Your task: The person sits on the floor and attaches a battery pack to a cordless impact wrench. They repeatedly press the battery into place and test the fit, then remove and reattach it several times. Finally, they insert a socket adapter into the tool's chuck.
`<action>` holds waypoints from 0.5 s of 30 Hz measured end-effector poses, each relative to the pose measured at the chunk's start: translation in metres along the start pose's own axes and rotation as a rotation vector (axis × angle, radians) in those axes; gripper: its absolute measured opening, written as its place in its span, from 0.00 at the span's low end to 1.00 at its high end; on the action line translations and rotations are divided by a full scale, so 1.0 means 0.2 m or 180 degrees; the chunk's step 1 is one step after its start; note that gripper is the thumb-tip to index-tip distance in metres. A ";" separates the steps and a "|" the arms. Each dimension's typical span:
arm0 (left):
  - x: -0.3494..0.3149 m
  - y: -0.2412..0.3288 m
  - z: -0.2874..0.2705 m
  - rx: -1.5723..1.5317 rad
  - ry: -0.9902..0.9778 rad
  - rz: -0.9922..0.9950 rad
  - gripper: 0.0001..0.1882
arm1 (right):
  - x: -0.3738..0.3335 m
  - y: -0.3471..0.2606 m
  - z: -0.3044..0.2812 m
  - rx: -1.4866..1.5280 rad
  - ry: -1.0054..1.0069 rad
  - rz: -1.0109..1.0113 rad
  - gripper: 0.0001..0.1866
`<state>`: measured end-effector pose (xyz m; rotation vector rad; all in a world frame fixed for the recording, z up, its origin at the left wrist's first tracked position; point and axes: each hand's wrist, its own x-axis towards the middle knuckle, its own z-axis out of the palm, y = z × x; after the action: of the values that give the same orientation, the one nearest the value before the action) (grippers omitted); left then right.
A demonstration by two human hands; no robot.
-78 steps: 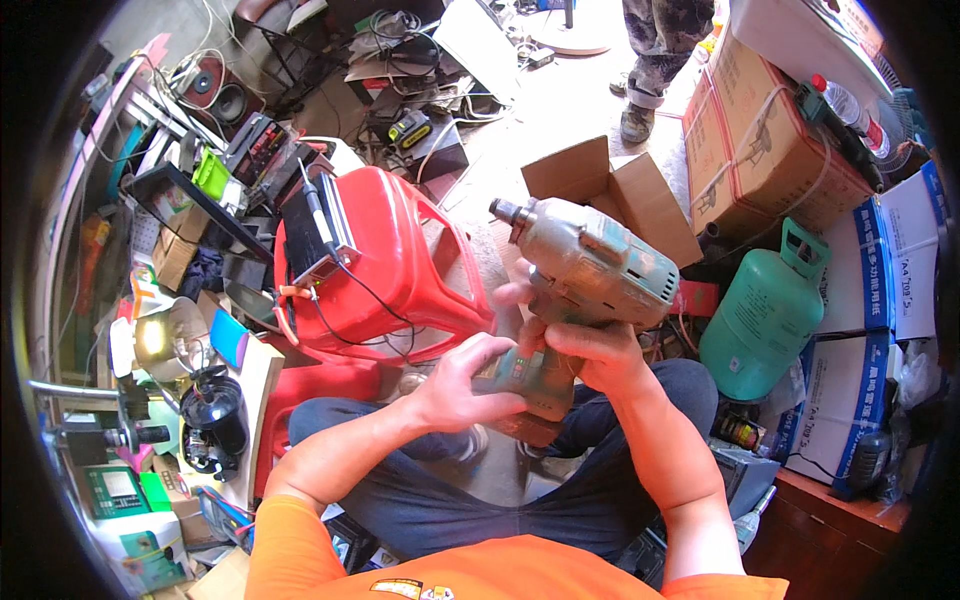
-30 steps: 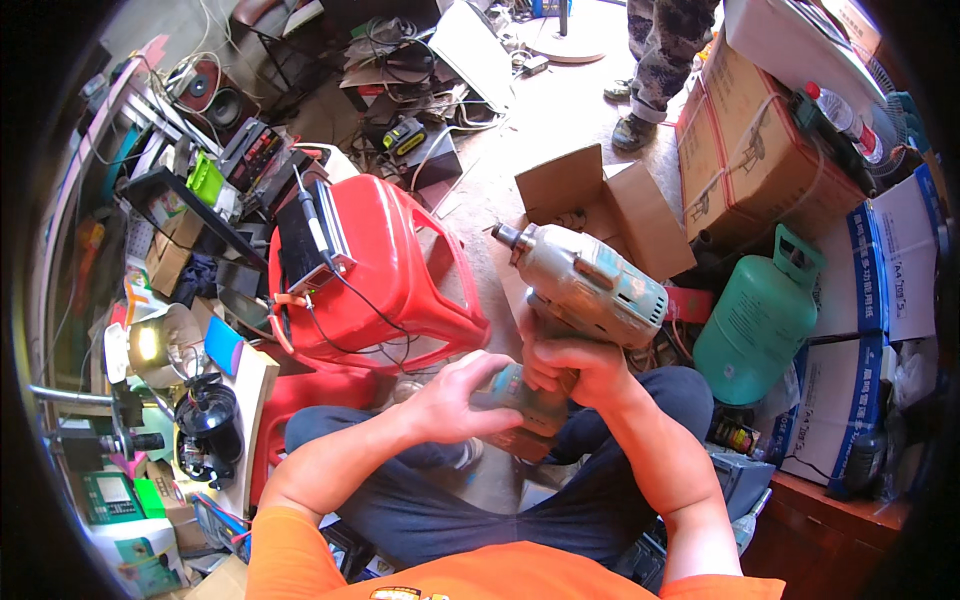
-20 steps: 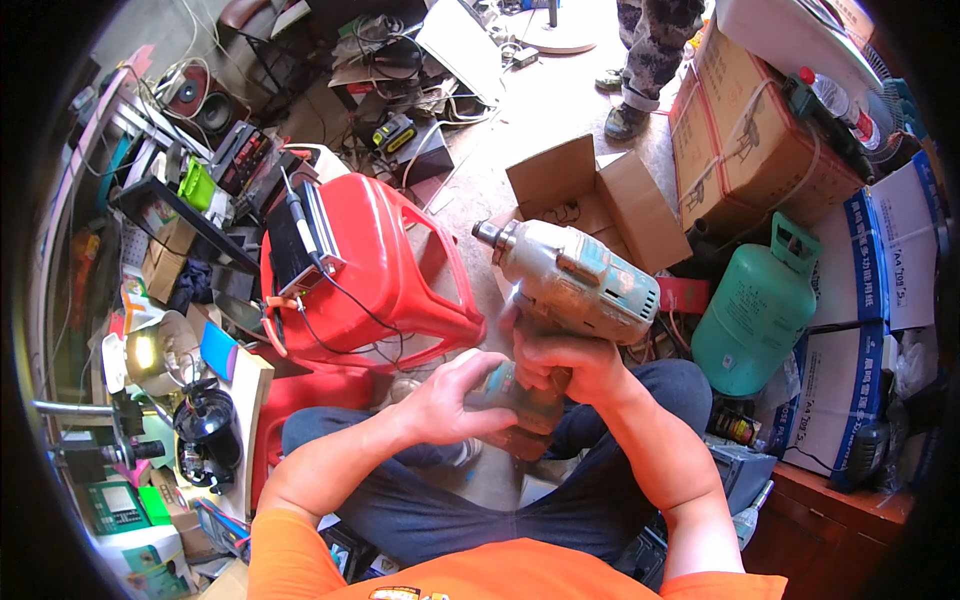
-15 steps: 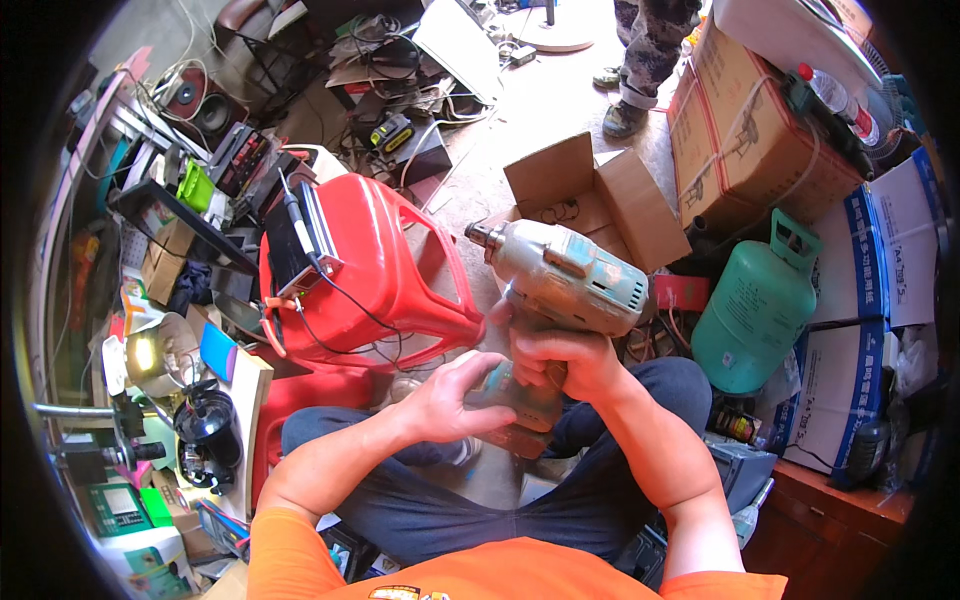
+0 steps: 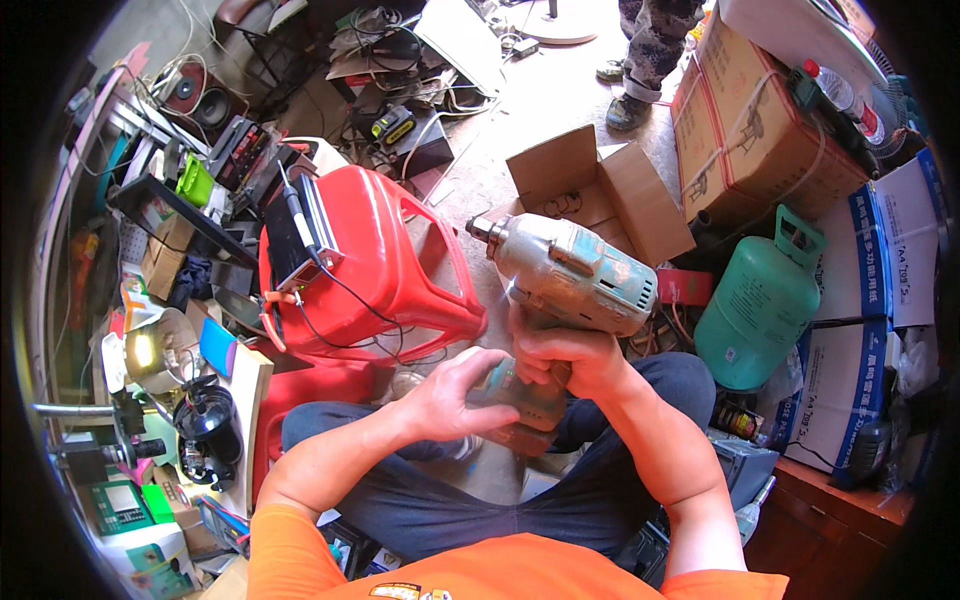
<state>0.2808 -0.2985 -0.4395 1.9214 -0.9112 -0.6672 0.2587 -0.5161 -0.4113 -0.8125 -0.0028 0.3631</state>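
A worn, grey-green cordless impact wrench [image 5: 578,275] is held above my lap, its square drive end pointing left and a little away from me. My right hand [image 5: 580,360] is closed round its handle just under the motor housing. Lower down, my left hand [image 5: 455,392] clasps the battery base [image 5: 520,415] from the left, thumb along its near side; its other fingers are partly hidden behind it. Dirt and worn patches cover the housing. Just beyond the wrench, an open cardboard box [image 5: 645,205] sits on the floor with a dark thin cord inside.
To the left is a red plastic stool [image 5: 400,270] bearing a black soldering station [image 5: 290,235] with its iron. A green gas cylinder [image 5: 755,320] and stacked cartons [image 5: 845,380] line the right. Someone's legs [image 5: 648,55] stand at the back. A cluttered bench [image 5: 245,440] runs along the left.
The wrench's motor housing has shifted slightly to the right, with my right hand following it. My left hand has stayed on the battery base.
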 end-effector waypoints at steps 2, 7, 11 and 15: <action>0.00 0.01 0.00 -0.0018 -0.0008 -0.0020 0.35 | -0.01 -0.01 0.00 -0.0010 -0.0050 0.0097 0.11; 0.01 0.00 0.01 0.0015 -0.0016 0.0041 0.35 | -0.01 -0.01 0.00 -0.0086 -0.0081 -0.0019 0.09; 0.00 0.02 0.00 0.0142 -0.0018 0.0122 0.35 | -0.01 -0.01 -0.01 -0.0375 -0.0188 0.0047 0.10; 0.00 0.03 0.00 0.0094 -0.0041 0.0052 0.35 | -0.02 -0.02 0.03 -0.0281 0.0063 -0.0082 0.09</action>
<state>0.2796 -0.3001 -0.4347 1.9356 -0.9487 -0.6605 0.2558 -0.5166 -0.4039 -0.9027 -0.0108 0.3324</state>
